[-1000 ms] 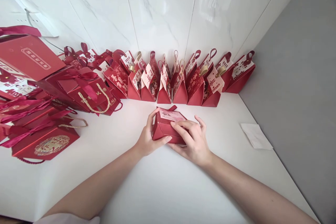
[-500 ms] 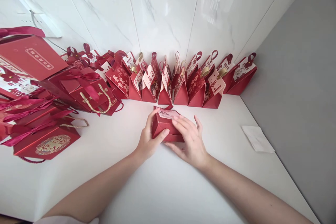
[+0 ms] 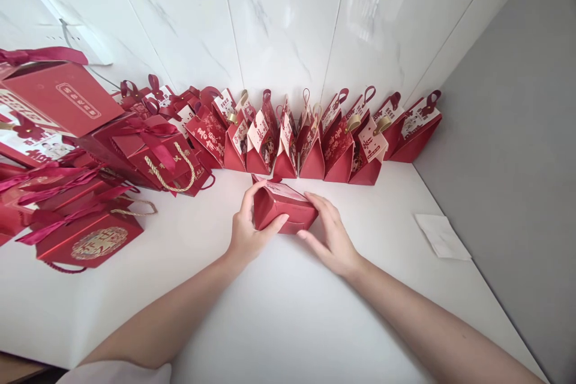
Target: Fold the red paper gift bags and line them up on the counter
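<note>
A small red gift box [image 3: 282, 209] with a pale printed panel on top lies on the white table [image 3: 279, 312], just in front of the row of boxes. My left hand [image 3: 246, 229] grips its left end, thumb along the near side and fingers curled over the far side. My right hand [image 3: 330, 234] holds its right end, fingers bent against the side and top edge. Both forearms reach in from the bottom of the view.
A row of several small red gift boxes [image 3: 315, 138] with tags and ribbon loops stands along the marble wall [image 3: 279, 24]. Larger red gift bags [image 3: 90, 180] with ribbons and rope handles pile up at the left. A white paper slip [image 3: 441, 235] lies at the right, near the table's edge.
The box has slid and turned a little to the left and away from me. My right hand has come off its top and now holds its right end.
</note>
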A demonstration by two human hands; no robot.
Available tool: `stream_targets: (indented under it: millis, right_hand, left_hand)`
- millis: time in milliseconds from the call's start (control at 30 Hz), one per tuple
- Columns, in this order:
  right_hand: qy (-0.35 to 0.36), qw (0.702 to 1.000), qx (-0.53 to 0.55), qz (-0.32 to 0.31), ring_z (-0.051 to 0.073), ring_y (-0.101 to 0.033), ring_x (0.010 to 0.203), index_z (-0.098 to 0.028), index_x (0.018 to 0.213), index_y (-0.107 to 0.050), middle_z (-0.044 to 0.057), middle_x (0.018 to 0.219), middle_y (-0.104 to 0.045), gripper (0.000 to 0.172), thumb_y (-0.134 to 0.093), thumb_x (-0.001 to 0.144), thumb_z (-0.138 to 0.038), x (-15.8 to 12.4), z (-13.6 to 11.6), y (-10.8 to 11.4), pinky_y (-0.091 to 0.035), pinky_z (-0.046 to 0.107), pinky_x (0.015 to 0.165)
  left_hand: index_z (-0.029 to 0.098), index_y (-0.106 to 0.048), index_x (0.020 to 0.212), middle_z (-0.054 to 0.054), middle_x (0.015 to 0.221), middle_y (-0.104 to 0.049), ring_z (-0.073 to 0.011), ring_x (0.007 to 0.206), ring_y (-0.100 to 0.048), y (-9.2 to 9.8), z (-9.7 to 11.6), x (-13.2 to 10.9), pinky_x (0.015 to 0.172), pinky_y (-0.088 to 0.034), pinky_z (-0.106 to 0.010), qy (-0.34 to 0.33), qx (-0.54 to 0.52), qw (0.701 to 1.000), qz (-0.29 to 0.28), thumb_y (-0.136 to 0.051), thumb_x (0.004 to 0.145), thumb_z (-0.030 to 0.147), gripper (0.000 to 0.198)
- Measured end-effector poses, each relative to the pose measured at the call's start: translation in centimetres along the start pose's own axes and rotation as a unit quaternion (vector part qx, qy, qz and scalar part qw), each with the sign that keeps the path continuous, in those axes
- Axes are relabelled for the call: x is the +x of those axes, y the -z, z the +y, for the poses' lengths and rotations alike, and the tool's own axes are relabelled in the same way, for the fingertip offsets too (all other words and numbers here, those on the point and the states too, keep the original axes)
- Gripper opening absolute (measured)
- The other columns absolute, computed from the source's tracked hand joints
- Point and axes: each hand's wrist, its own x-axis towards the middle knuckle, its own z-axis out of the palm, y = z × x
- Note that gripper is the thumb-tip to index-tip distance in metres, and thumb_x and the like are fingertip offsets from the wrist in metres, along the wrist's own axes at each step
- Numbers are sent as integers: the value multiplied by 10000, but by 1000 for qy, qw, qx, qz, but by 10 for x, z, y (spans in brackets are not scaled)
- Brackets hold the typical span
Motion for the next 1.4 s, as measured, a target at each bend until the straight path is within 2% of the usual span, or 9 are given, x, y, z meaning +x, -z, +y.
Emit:
stream_targets:
  millis: [167,333,400,567,700,800,933,1133,1400]
  right_hand:
    - [-131,971,-196,-48,242,-617,939,-185,1052,-523,115,1063,-593,216,-364,984,-314,19,15,57,-495,378,793]
    - [-375,781,-448,-220,330,-641,872,-102,1001,-538,182,970,-603,224,-358,952,-226,-8,62,130,-418,357,611]
    - [-429,748,-439,-252,301,-649,821,-85,965,-542,184,930,-617,179,-387,917,-160,-29,81,144,-385,330,589]
    - [-370,831,-310,-275,209,-584,637,-175,814,-513,86,754,-626,131,-397,864,-143,-45,78,143,-352,307,557]
    - [-253,928,-91,-259,171,-536,626,-222,797,-526,18,733,-613,164,-415,905,-275,-10,26,125,-393,286,566]
    - [-171,974,35,-146,152,-559,671,-221,842,-542,2,776,-623,169,-456,931,-335,24,-22,106,-427,269,608]
    - [-76,990,120,-21,152,-621,747,-199,1014,-631,26,853,-659,157,-550,908,-283,54,-66,68,-477,261,663]
    - [12,998,64,2,165,-657,797,-216,1017,-702,44,908,-692,183,-596,876,-167,55,-68,16,-518,270,714]
    - [-59,994,-74,-48,200,-682,745,-207,804,-734,57,819,-720,190,-559,842,-141,36,-15,52,-527,319,719]
  left_hand:
    - [266,-394,1369,-65,1155,-653,-233,1009,-654,2,-1,1,910,-527,-376,29,-28,999,-2,-718,763,364,694]
    - [269,-409,1350,-58,1119,-666,-231,991,-662,3,1,2,899,-530,-369,45,-46,998,19,-711,771,379,662]
    - [270,-403,1355,-57,1110,-666,-227,977,-666,3,0,3,873,-541,-356,52,-54,997,22,-709,773,387,668]
    - [265,-385,1366,-63,1125,-657,-231,964,-667,2,-4,4,806,-567,-347,58,-86,994,18,-702,773,412,688]
    - [269,-368,1385,-67,1159,-645,-228,994,-659,1,-6,4,892,-540,-386,53,-70,996,17,-683,790,425,691]
    - [261,-359,1397,-72,1142,-654,-231,985,-660,1,-5,3,906,-532,-403,49,-54,997,12,-680,791,428,706]
    - [264,-391,1380,-77,1242,-613,-249,1088,-624,1,-2,1,974,-494,-414,21,-37,999,11,-707,770,389,698]
    - [261,-403,1376,-79,1248,-613,-250,1082,-628,-2,-4,-2,924,-520,-374,12,-41,999,3,-723,745,327,711]
    - [254,-367,1391,-64,1075,-673,-226,906,-674,-2,-1,-4,809,-579,-384,32,-45,998,-31,-721,750,372,741]
